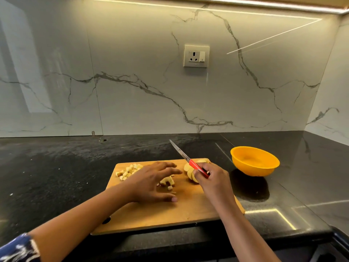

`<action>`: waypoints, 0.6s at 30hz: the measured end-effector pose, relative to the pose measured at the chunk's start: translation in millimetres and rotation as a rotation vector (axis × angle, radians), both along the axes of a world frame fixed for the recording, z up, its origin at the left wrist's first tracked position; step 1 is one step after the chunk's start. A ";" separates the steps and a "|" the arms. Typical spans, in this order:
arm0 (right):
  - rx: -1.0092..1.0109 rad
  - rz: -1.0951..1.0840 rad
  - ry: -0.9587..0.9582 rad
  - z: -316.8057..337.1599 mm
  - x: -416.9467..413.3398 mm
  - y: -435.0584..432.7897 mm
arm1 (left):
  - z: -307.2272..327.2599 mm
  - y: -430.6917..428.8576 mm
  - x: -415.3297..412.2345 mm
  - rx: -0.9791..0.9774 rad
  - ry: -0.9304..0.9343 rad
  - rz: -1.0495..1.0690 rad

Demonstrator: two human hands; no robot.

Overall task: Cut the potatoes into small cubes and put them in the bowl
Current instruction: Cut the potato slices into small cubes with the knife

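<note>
A wooden cutting board (pixel 160 214) lies on a black counter (pixel 56 176) in the lower centre of the frame. The left hand (pixel 153 182) is over the middle of the board, fingers straight and spread wide, holding nothing; it covers part of a small cluster of potato cubes (pixel 167 181), and contact with them cannot be confirmed. A larger pile of cubes (pixel 128 171) sits at the board's upper left corner. The right hand (pixel 211 180) is at the board's right side, fingers curled round the red handle of a knife (pixel 187 157), whose blade is raised off the board and points to the upper left. Potato slices (pixel 188 170) lie just left of this hand, partly hidden by it. An orange bowl (pixel 253 170) stands on the counter to the right of the board, near it but not touching. A wall socket (pixel 196 56) is mounted on the marble wall above.
</note>
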State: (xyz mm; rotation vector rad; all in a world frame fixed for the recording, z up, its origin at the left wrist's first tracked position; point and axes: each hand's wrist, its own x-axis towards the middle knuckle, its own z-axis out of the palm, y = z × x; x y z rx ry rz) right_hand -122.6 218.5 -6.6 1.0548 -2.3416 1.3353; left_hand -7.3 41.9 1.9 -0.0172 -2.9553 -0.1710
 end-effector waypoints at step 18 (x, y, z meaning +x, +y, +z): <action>-0.022 -0.004 0.024 -2.0 -0.9 2.2 | 7.7 -55.7 10.4 0.463 0.330 0.081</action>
